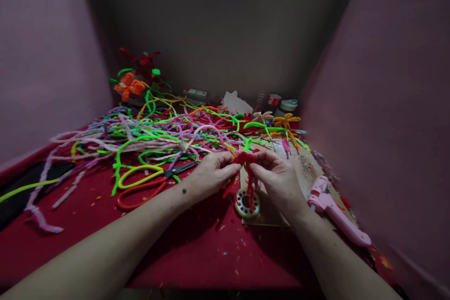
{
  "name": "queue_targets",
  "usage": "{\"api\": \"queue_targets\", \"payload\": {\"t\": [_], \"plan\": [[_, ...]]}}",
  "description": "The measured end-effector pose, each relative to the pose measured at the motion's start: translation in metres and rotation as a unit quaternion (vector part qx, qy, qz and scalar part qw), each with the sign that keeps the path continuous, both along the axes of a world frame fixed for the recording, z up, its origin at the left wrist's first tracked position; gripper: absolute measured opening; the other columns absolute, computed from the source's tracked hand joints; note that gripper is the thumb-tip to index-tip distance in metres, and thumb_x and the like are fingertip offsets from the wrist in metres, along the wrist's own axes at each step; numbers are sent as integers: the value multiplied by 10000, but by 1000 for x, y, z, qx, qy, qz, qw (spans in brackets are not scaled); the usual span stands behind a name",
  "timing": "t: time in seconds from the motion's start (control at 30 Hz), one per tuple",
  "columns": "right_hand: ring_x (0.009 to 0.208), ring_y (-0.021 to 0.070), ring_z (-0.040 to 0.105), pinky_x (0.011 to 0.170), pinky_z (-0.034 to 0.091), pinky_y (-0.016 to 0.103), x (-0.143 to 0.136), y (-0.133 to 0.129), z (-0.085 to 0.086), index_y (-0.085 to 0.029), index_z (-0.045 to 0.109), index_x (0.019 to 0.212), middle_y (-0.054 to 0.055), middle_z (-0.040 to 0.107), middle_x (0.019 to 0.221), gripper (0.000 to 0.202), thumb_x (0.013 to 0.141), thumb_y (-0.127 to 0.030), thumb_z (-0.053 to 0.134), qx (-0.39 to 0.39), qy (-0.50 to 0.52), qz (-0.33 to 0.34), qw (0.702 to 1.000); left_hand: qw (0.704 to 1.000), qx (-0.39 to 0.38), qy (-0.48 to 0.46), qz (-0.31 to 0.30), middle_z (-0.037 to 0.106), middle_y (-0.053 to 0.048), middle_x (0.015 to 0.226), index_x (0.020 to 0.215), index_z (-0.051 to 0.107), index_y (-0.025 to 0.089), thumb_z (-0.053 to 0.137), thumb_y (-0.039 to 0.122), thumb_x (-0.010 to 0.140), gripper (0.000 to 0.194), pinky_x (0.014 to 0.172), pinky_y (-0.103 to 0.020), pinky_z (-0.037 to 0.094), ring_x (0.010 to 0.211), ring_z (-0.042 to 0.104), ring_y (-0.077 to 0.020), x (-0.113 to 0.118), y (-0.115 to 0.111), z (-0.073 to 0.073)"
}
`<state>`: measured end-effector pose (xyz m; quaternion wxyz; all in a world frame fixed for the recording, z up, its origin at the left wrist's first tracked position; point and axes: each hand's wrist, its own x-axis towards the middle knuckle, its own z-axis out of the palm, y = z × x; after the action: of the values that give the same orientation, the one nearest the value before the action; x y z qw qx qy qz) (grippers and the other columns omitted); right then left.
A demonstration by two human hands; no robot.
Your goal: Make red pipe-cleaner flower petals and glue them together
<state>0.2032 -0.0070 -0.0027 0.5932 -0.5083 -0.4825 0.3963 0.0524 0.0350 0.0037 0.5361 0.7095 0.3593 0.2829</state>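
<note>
Between both hands is a red pipe-cleaner flower, its loose red ends hanging down and a bright green pipe cleaner standing up behind it. My left hand pinches its left side between thumb and fingers. On the other side, my right hand pinches the red pipe cleaner near the middle. A round spool with holes lies just below, partly covered by the hanging red ends. Scissors with yellow and red handles rest left of my left hand. Right of my right wrist lies a pink glue gun.
A tangled heap of coloured pipe cleaners spreads across the back of the red cloth. An orange flower stands at back left, a yellow-orange flower at right. A brown board lies under my right hand. Pink walls flank both sides.
</note>
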Motion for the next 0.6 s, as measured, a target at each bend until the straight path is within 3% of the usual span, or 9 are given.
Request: {"api": "queue_targets", "payload": {"t": [0.3,0.6], "plan": [[530,93,523,498,428,208,0,1,-3,-159,605,712,-25,603,623,108,636,-194,672,-3,-1,1,1000,1000,8,3,0,420,80,478,667,492,151,502,289,773,174,388,-165,254,380,343,-41,0,-1,0],[488,82,502,438,407,187,-4,-1,0,-165,599,697,-32,588,598,79,640,-178,654,-1,4,-9,1000,1000,8,-1,9,412,81,485,680,511,146,504,288,775,171,393,-169,259,390,339,-41,1,-3,1]]}}
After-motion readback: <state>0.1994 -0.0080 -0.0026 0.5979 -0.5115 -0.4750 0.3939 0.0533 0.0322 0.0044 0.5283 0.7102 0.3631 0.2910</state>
